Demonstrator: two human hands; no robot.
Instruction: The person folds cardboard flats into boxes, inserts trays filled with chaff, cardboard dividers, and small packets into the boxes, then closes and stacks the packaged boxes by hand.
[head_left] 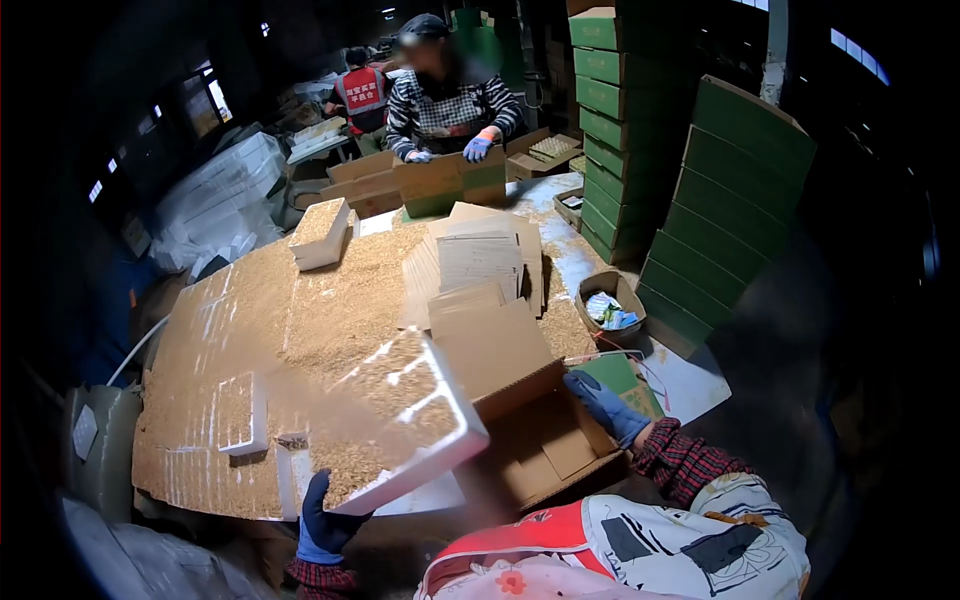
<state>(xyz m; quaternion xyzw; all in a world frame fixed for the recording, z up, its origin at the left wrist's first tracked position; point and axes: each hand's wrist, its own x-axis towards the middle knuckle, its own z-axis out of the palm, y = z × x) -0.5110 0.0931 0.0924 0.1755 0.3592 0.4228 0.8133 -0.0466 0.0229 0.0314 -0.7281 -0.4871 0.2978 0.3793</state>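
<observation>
My left hand [325,520], in a dark blue glove, grips the near-left corner of a white foam tray [435,455]. Brown, sawdust-like grain covers the tray's top and is blurred by motion. The tray is tilted beside an open cardboard box [535,430]. My right hand [612,408], also gloved, holds the right wall of that box, its fingers reaching along the upper edge. Some inner faces of the box show bare cardboard; the tray hides its left part.
Grain covers the worktable [200,340], where smaller foam blocks [320,235] stand. Flat cardboard sheets [480,255] lie behind the box. A small bin [612,305] and tall stacks of green cartons [735,190] stand right. Across the table, a gloved co-worker [450,110] handles a carton [450,185].
</observation>
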